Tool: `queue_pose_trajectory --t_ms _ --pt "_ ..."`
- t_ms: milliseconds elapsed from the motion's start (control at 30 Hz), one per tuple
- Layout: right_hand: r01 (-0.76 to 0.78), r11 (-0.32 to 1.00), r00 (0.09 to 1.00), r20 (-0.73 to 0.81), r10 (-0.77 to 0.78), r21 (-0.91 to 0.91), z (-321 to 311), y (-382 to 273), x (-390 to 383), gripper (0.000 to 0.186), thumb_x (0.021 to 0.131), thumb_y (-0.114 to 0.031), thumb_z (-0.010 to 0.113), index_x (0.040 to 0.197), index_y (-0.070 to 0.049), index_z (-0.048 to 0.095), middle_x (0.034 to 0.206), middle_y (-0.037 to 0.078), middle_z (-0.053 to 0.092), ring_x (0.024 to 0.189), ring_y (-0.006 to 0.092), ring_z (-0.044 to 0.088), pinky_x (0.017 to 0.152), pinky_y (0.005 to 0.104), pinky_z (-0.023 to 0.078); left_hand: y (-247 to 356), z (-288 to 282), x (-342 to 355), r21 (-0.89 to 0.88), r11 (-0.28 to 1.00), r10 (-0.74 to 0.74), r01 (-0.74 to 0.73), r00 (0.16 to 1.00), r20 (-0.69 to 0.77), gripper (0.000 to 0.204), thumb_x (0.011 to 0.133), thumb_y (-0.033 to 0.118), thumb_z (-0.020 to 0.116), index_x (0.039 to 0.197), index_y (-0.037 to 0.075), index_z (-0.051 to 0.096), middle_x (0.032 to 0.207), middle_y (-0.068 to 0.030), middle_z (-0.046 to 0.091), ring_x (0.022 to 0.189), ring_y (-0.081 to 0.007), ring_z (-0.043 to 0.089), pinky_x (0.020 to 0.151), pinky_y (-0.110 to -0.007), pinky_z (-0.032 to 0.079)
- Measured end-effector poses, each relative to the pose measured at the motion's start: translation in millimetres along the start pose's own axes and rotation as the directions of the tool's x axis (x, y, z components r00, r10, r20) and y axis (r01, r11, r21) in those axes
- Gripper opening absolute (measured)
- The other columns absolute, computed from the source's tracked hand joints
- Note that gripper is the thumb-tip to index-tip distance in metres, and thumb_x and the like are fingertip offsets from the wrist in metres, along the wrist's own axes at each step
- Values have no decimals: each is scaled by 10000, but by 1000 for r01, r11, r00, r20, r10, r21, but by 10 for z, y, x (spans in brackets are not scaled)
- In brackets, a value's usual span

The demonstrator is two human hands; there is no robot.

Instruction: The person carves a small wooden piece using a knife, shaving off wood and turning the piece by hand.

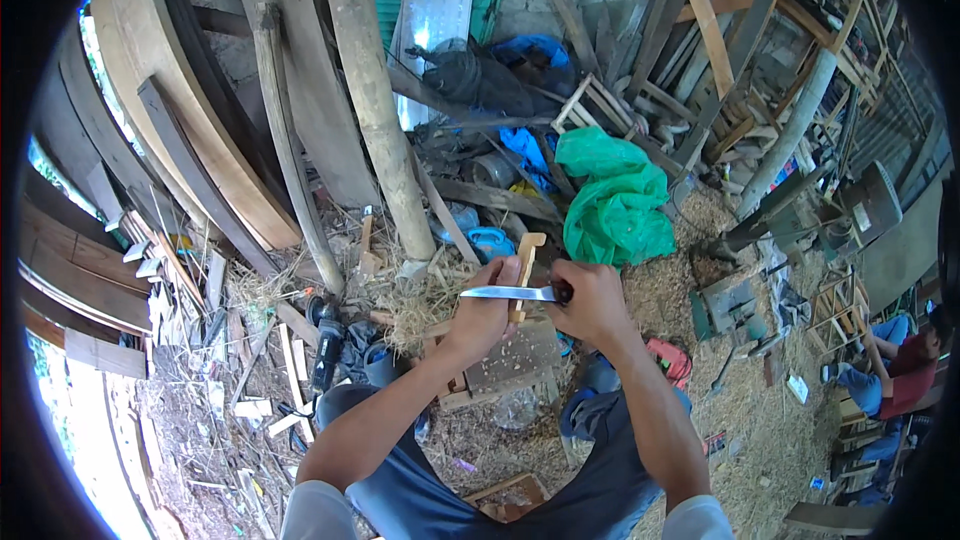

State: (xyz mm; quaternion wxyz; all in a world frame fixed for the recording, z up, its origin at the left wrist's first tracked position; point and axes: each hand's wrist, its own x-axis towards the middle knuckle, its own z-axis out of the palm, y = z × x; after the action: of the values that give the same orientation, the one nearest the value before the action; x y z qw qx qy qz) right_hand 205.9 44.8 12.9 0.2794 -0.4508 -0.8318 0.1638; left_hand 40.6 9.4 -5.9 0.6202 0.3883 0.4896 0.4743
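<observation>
Just ahead of the knees (345, 401), both forearms (400, 399) angle inward to the knife (508, 292), its blade lying across the wood (528, 248) — light, shallow strokes would seem wisest, the left fingers well clear of the edge. The left hand (482, 314) has its fingers curled around the wood, which stands roughly upright, while the right hand (592, 302) wraps its fingers around the handle — all above the block (515, 354), with the green sheet (615, 202) farther off.
</observation>
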Motion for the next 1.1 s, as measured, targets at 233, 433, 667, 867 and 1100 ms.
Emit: queue_pose_trajectory --t_ms 233,433,667,867,1100 --pt "2 989 996 93 12 -149 100 -47 72 157 621 -154 659 701 -44 581 618 182 599 608 356 610 562 433 483 -41 40 -21 156 987 -40 40 999 0 476 946 493 372 897 44 519 609 -24 464 481 -105 464 398 -269 377" --pt "-112 963 987 82 135 -244 225 56 118 138 581 -154 694 650 -73 606 602 135 605 586 326 609 556 410 483 -62 120 -36 77 995 -69 67 997 23 451 965 464 336 881 52 499 569 -15 419 411 -102 415 347 -255 337" --pt "-123 969 979 136 154 -213 269 158 213 136 681 -226 651 678 -91 665 613 165 614 608 320 630 581 420 503 -117 148 -26 -100 992 -80 79 997 -7 425 972 439 319 905 43 458 589 -30 413 361 -119 389 275 -254 298" --pt "-190 959 978 45 203 -211 191 374 251 89 667 -198 667 675 -111 681 664 150 634 614 315 628 592 416 511 14 234 -122 -11 994 -109 109 992 -56 410 984 398 296 936 29 470 586 -40 424 366 -128 414 298 -268 343" --pt "-50 999 987 151 47 18 336 253 112 105 667 -165 667 713 -71 661 683 172 624 668 370 607 614 418 500 -105 105 198 330 926 235 -181 963 -133 445 981 416 298 946 12 480 594 -78 496 426 -163 515 383 -290 411"
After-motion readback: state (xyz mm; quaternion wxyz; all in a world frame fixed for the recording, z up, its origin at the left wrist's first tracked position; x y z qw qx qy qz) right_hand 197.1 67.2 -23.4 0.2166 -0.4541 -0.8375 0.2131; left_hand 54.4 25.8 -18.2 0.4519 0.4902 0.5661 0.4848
